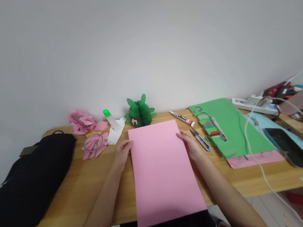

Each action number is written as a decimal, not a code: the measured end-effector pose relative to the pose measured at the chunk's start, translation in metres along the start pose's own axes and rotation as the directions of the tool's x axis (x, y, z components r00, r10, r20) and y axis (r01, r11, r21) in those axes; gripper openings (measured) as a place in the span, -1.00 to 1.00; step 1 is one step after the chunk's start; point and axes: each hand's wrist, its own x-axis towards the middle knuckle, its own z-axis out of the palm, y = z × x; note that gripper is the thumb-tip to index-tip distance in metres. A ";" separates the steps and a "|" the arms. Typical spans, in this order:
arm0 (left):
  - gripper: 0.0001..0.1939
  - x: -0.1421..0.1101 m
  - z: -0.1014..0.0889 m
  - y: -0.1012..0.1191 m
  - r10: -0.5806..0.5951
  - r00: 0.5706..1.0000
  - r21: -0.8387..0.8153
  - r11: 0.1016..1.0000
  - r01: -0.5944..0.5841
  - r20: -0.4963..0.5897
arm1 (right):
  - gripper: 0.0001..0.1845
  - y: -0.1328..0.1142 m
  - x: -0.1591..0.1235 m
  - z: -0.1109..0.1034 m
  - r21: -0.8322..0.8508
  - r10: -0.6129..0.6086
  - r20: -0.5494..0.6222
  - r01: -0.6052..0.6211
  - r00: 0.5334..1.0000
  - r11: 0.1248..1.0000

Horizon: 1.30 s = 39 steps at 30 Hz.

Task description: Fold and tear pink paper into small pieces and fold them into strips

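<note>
A large pink sheet of paper (162,167) lies lengthwise on the wooden table (75,189), its near end hanging over the table's front edge. My left hand (122,152) grips the sheet's left edge near the far corner, fingers curled onto it. My right hand (191,144) holds the right edge in the same way. Just past the right hand lie small thread snips with blue handles (200,138) and a glue tube (182,118).
A black bag (24,184) covers the table's left end. At the back sit pink paper scraps (82,122), a tape ring (93,142), a green-capped bottle (110,120) and a green paper cactus (139,113). Green sheets (233,125), a phone (289,146), cables and a power strip (253,101) fill the right.
</note>
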 end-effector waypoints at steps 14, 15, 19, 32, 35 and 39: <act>-0.65 0.002 -0.002 0.001 0.008 1.000 -0.073 0.997 -0.008 0.001 | -0.82 0.002 0.003 -0.002 0.009 -0.018 0.065 0.018 0.998 1.000; -0.65 0.002 -0.003 0.000 0.006 1.000 -0.089 0.996 -0.006 -0.005 | -0.82 0.002 0.002 -0.002 -0.002 -0.010 0.078 0.010 0.997 1.000; -0.66 0.007 -0.005 -0.003 0.001 1.000 -0.164 0.986 -0.006 -0.030 | -0.78 0.004 -0.002 -0.001 -0.061 0.042 0.138 -0.034 0.990 0.998; -0.71 0.005 -0.006 -0.005 0.215 0.976 -0.373 0.908 -0.189 0.029 | -0.72 0.009 0.000 -0.005 -0.233 -0.065 0.168 0.103 0.984 0.967; -0.70 -0.003 -0.007 0.003 0.296 0.941 -0.429 0.880 -0.203 0.163 | -0.81 0.010 0.002 -0.007 -0.250 -0.112 0.177 0.154 0.978 0.956; -0.62 -0.014 -0.004 0.014 0.292 0.835 -0.387 0.916 -0.104 0.466 | -0.86 0.006 0.000 -0.009 -0.270 -0.155 0.215 0.211 0.964 0.939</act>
